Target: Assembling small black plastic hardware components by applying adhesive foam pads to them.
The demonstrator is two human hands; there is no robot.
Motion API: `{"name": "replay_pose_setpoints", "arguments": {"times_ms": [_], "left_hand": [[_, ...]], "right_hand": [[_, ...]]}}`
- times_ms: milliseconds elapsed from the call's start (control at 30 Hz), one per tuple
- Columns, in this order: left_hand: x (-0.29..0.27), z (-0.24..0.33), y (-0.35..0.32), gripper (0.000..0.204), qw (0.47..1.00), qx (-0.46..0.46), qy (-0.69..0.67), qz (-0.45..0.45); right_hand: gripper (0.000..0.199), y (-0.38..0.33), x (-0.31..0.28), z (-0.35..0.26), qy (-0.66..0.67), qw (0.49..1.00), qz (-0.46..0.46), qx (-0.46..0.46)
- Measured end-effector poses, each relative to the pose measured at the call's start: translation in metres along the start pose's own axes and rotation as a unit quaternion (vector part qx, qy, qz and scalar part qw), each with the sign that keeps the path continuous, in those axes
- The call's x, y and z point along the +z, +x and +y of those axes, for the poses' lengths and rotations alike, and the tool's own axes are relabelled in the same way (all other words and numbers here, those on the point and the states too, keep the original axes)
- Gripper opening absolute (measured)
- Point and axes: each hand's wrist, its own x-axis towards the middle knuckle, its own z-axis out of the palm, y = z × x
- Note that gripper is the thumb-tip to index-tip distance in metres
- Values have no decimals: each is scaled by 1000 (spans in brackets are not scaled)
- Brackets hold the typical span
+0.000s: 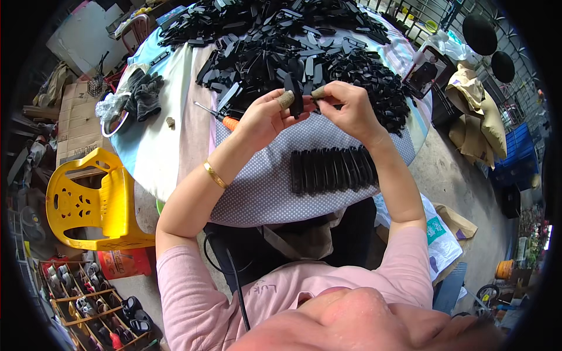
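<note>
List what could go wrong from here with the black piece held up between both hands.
1. The black piece is pinched only at the fingers of the left hand and right hand, above the table; it might slip and get lost in the heap of black parts.
2. The row of black pieces lies right under the right forearm; a lowered arm could scatter it.
3. The screwdriver lies beside the left hand and could be knocked.

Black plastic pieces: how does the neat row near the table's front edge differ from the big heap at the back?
The row of black plastic pieces stands side by side, evenly aligned; the heap of black plastic pieces lies jumbled in all directions. The row is short and compact; the heap spreads over much of the round table. The row sits on dotted grey cloth. Both look like the same black plastic.
</note>
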Motion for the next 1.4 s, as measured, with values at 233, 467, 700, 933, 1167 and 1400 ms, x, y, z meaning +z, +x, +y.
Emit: {"name": "replay_pose_setpoints", "arguments": {"times_ms": [233, 467, 700, 933, 1167, 1400], "left_hand": [[7, -9, -6, 34, 997, -23, 69, -41], [9, -15, -6, 38, 991, 14, 132, -27], [12, -14, -8, 41, 991, 19, 126, -29], [11, -9, -10, 34, 981, 64, 178, -34], [29, -14, -9, 35, 977, 47, 205, -32], [16, 6, -13, 43, 759, 235, 607, 15]], "right_hand": [[9, 3, 3, -9, 19, 997, 76, 4], [8, -1, 6, -13, -122, 989, 69, -38], [9, 1, 7, -18, -64, 995, 65, -42], [13, -4, 4, -27, -85, 995, -2, -55], [17, -13, -4, -29, -42, 999, 30, -14], [32, -39, -53, -47, -54, 978, 56, 193]]}}
